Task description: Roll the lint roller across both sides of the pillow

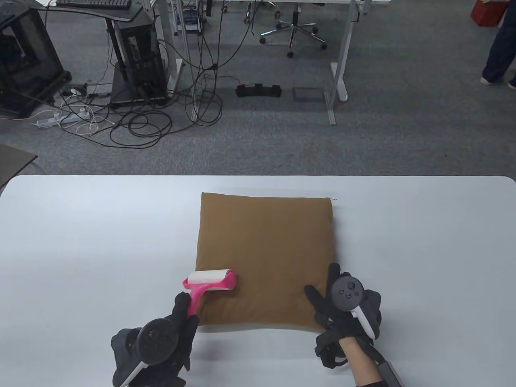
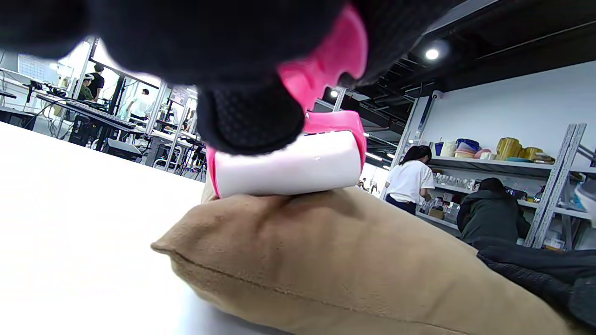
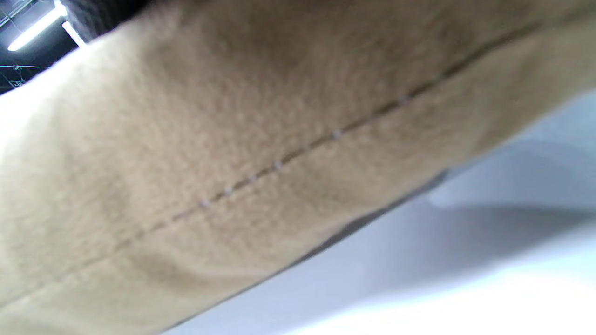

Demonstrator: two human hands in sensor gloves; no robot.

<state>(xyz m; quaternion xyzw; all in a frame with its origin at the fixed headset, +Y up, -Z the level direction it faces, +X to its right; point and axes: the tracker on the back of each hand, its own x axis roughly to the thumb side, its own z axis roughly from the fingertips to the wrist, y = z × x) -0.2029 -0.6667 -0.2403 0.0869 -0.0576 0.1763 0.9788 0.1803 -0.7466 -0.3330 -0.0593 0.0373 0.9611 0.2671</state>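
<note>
Currently, the pillow [image 1: 266,258] lies flat on the white table [image 1: 80,242], centred left to right and close to the table's near edge. It is brown and roughly square. In the table view its near edge runs between the two hands.

Left hand [image 1: 161,342]: positioned at 7 o'clock from the pillow's centre. Its gloved fingers [image 1: 181,306] are wrapped around the pink handle of the lint roller [image 1: 209,282]; the grip is closed on the handle. The handle points from the hand toward 1 o'clock. The white roller head rests on the pillow's top face, near its near-left corner, at 8 o'clock from the pillow's centre. The left wrist view confirms contact: the white cylinder [image 2: 288,170] presses a shallow dent into the fabric [image 2: 326,260], with the pink frame above it and the glove [image 2: 247,121] over the handle.

Right hand [image 1: 342,306]: positioned at 4 o'clock from the pillow's centre, at the near-right corner. Its fingers [image 1: 318,298] are spread and lie on the pillow's top face near that corner. The hand rests flat and holds nothing. The right wrist view shows only the pillow's side seam [image 3: 279,163] at close range and a strip of table [image 3: 465,260] beneath; it is blurred.

Beyond the far table edge, at 12 o'clock, lies grey carpet [image 1: 363,137] with cables [image 1: 141,125], desk legs and an office chair base [image 1: 292,34].
</note>
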